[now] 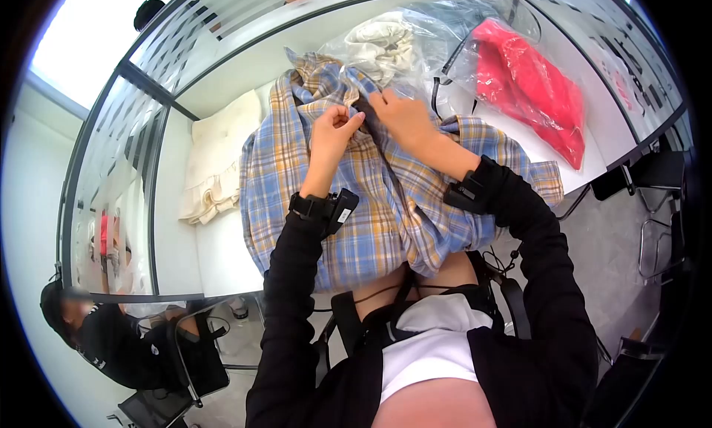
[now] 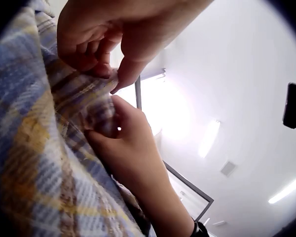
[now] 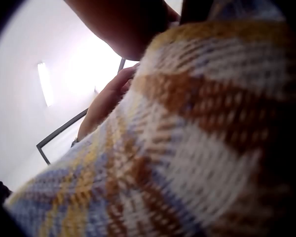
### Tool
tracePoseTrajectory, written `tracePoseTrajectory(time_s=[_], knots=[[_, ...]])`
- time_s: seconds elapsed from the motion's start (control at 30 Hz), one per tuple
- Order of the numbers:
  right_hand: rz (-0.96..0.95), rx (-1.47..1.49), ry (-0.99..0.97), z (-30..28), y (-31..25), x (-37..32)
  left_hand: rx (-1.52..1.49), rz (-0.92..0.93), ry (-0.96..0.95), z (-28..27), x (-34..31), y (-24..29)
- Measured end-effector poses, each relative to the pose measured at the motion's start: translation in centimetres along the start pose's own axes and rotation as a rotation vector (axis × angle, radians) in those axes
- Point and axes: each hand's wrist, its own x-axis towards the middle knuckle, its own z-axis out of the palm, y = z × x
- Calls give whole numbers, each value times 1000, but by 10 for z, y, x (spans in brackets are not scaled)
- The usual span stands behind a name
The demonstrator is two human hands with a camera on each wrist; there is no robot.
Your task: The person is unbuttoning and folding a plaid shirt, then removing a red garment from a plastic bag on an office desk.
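Note:
A blue, yellow and white plaid shirt (image 1: pixel 326 235) lies spread over the table's front and the person's lap, its collar part farthest away. My left hand (image 1: pixel 330 142) pinches its fabric near the front opening between thumb and curled fingers. Just to the right, my right hand (image 1: pixel 408 124) grips the same part. From the left wrist view, the left hand (image 2: pixel 123 39) is above the right hand (image 2: pixel 133 148), both holding the plaid cloth (image 2: pixel 79 94) at its edge. Cloth (image 3: pixel 187 148) hides most of the right wrist view, including the right fingertips.
Cream folded fabric (image 1: pixel 222 153) lies at the left of the white table (image 1: pixel 222 257). Behind the shirt are a white garment (image 1: pixel 382 46) in clear plastic and a red one (image 1: pixel 526 87) in a bag. A seated person (image 1: pixel 126 346) is at lower left.

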Motion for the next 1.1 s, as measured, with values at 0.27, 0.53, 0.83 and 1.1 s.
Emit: tracePoseTrajectory(time_s=[0.27,0.53,0.83,1.1], knots=[[217,1133,-648,13,41,-2,128,-36,-118,1,-1,-14],[437,1374,-827,7,46,-5,355,-2,-131,2,0,-15],[149,1192,-880,6,37,-6,424,62,-185,5,-3,-7],[98,242,73,1,30,-10,306,229,-8,8,-2,-6]])
